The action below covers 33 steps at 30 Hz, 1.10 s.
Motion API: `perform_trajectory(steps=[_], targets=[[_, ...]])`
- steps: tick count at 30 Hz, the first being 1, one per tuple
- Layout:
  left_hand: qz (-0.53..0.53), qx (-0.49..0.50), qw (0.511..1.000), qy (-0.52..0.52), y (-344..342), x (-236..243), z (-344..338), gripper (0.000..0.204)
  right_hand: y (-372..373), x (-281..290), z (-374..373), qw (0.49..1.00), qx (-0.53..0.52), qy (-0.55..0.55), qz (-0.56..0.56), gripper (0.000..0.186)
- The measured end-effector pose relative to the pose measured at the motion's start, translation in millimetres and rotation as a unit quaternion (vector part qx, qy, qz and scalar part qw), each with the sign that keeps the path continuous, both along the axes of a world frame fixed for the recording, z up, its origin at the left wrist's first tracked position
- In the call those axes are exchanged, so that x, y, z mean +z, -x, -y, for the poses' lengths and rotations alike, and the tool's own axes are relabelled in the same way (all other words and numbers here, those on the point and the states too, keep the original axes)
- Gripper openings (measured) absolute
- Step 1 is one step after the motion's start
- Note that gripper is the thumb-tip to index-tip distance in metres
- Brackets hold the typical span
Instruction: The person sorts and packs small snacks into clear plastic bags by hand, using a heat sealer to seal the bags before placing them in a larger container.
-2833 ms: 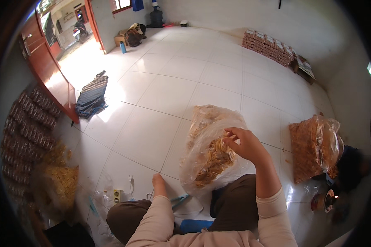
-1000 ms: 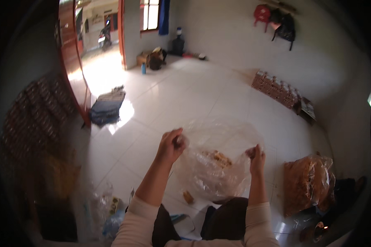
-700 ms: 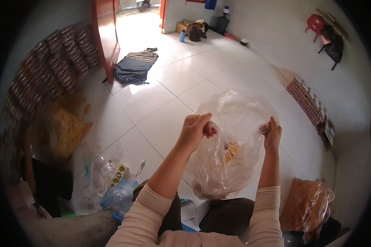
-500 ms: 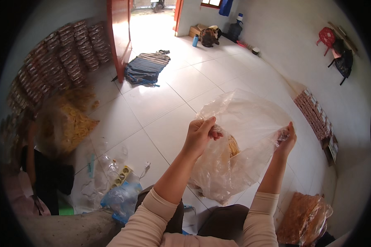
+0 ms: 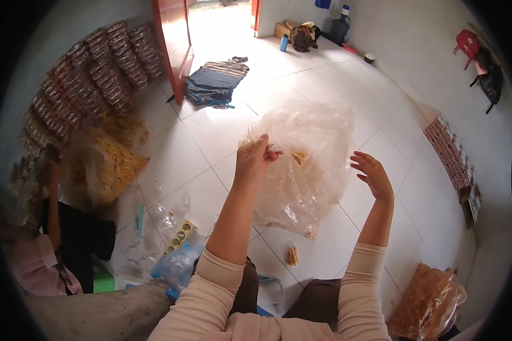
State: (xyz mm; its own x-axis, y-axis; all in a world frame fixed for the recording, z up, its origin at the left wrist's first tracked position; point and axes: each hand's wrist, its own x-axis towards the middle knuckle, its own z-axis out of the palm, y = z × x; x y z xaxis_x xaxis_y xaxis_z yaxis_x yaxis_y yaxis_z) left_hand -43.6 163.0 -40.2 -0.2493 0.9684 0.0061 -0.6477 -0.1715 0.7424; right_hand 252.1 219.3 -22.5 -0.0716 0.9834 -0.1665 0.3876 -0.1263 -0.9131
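A large clear plastic bag (image 5: 313,190) hangs over the tiled floor in front of me, with a few yellowish snack pieces (image 5: 297,156) showing inside. My left hand (image 5: 257,159) is closed round the gathered rim on the bag's left side. To the right of the bag, my right hand (image 5: 374,173) is raised and empty, its fingers apart and clear of the plastic. Between my knees and the bag, a small clear packet of yellowish sticks (image 5: 292,256) lies on the floor.
At left, a person in a pink top (image 5: 37,264) sits by a big bag of yellow snacks (image 5: 111,170), with stacked packets (image 5: 91,74) behind. A power strip (image 5: 180,236) and blue plastic bag (image 5: 178,266) lie nearby. Another filled bag (image 5: 424,304) stands at lower right.
My right hand has let go of the bag's rim and moved slightly left, opening. The left hand has risen with the bag, whose mouth has slackened. The small packet on the floor has come into view.
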Motion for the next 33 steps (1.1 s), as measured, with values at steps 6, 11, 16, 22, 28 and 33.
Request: perform_trajectory(steps=[6, 11, 16, 22, 28, 33], targets=[[-0.002, -0.030, 0.999, 0.030, -16.6, 11.6, -1.6, 0.025, -100.8, -195.4, 1.8, 0.970, -0.238, 0.018, 0.053, 0.021], [0.007, -0.005, 0.998, 0.063, -2.6, 10.4, 3.5, 0.024, -55.5, -366.3, 107.8, 0.895, 0.033, 0.304, 0.325, 0.044], [-0.096, -0.002, 0.989, 0.111, 27.0, 9.0, 22.7, 0.026, 61.8, -353.7, 193.5, 0.881, -0.008, 0.294, 0.371, 0.066], [-0.200, 0.046, 0.965, 0.163, 47.0, 21.1, 37.7, 0.028, 93.7, -342.0, 220.7, 0.873, -0.074, 0.281, 0.391, 0.055], [-0.256, 0.058, 0.948, 0.177, 55.5, 18.2, 38.3, 0.027, 38.6, -397.4, 201.9, 0.896, -0.389, 0.117, 0.178, 0.034], [-0.293, 0.050, 0.937, 0.185, 67.2, 18.4, 52.9, 0.027, 38.8, -220.5, 112.3, 0.817, -0.379, -0.287, -0.325, 0.025]])
